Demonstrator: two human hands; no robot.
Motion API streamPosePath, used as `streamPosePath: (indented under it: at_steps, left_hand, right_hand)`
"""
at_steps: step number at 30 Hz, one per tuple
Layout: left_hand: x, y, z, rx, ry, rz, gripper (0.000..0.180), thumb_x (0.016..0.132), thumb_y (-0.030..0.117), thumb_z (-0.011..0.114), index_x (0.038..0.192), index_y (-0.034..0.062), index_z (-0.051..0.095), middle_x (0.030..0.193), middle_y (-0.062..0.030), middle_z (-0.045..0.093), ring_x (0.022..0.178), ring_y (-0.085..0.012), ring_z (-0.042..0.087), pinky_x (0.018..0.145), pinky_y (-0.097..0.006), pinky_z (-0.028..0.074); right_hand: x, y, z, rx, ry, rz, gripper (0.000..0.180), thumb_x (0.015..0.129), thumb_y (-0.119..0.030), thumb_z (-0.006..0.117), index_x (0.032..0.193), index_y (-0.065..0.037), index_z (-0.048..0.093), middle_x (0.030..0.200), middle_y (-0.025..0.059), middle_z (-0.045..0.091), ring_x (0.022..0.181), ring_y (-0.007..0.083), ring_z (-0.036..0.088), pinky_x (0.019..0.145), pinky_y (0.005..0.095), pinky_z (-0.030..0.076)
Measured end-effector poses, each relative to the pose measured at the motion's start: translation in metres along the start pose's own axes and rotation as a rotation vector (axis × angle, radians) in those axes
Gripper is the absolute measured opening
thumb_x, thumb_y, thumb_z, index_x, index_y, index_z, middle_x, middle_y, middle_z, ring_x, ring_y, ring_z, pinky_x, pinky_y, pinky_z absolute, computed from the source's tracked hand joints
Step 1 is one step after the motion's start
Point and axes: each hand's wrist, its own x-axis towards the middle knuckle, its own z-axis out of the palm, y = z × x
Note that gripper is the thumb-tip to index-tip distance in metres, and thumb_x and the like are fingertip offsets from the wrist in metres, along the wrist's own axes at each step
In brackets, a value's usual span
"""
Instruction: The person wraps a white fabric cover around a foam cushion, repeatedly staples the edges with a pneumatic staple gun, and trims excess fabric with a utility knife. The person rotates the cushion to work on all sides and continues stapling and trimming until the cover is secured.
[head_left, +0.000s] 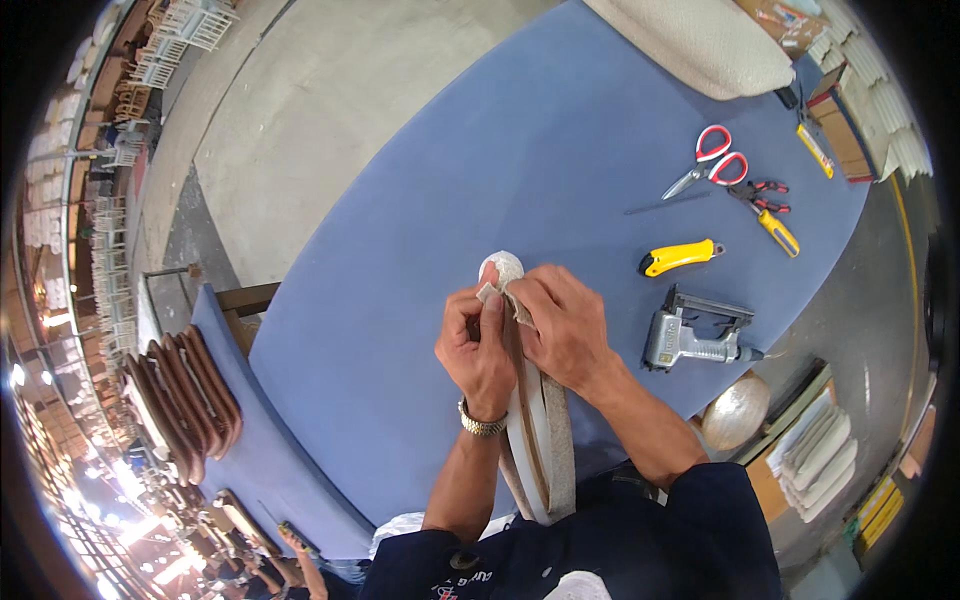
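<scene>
Over blue table [450, 200], both hands' grip, left hand [478, 345], right hand [565, 325], on fabric-wrapped curved piece [540, 430]

On the blue table [450, 180] I count one pair of scissors [708, 163] with red handles, one yellow knife [678, 257], one grey staple gun [695, 338], one pair of pliers [765, 200] and one yellow screwdriver [779, 234]. There is one cream cushion [700, 40]. Two hands, the left hand [478, 345] and the right hand [562, 325], hold one curved padded piece [540, 430].

Matt blue cloth covers the table [480, 180]; the staple gun [695, 340] is dull grey metal, the knife [678, 257] glossy yellow plastic.
</scene>
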Motion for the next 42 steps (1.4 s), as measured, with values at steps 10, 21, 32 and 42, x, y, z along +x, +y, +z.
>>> streamPosePath:
  at_steps: [10,21,32,42]
  left_hand:
    - [-0.009,0.000,-0.010,-0.198,0.000,0.060,0.012,0.097,-0.010,0.062,0.089,-0.0002,0.064,0.118,-0.0150,0.071,0.132,-0.0343,0.062,0.108,-0.042,0.050]
    - [-0.002,-0.007,-0.021,-0.202,-0.215,0.226,0.007,0.101,0.007,0.057,0.103,0.0007,0.059,0.127,-0.0196,0.068,0.144,-0.0441,0.047,0.124,-0.058,0.027]
    - [0.004,-0.009,-0.028,-0.249,-0.120,0.180,0.009,0.100,0.007,0.058,0.094,0.0009,0.058,0.105,-0.0117,0.067,0.117,-0.0291,0.061,0.124,-0.057,0.027]
    - [0.005,-0.032,-0.051,-0.460,-0.117,0.084,0.009,0.100,0.005,0.060,0.092,0.0007,0.059,0.107,-0.0133,0.066,0.113,-0.0235,0.061,0.122,-0.052,0.033]
  right_hand:
    - [-0.015,-0.032,-0.007,-0.024,-0.115,0.045,0.050,0.065,0.001,0.074,0.114,-0.003,0.066,0.099,0.0090,0.064,0.086,0.0298,0.064,0.068,0.0391,0.054]
    - [-0.009,0.054,0.030,0.765,-0.081,0.248,0.037,0.111,-0.027,0.049,0.129,-0.001,0.068,0.121,0.0073,0.064,0.110,0.0182,0.057,0.099,0.0332,0.044]
    - [0.005,0.041,0.074,1.115,-0.371,0.452,0.036,0.111,-0.037,0.046,0.112,-0.004,0.061,0.111,0.0058,0.060,0.101,0.0143,0.057,0.090,0.0330,0.046]
    - [0.003,0.015,0.081,0.887,-0.313,0.581,0.029,0.111,-0.032,0.050,0.116,-0.005,0.059,0.107,0.0038,0.059,0.099,0.0125,0.056,0.087,0.0315,0.047]
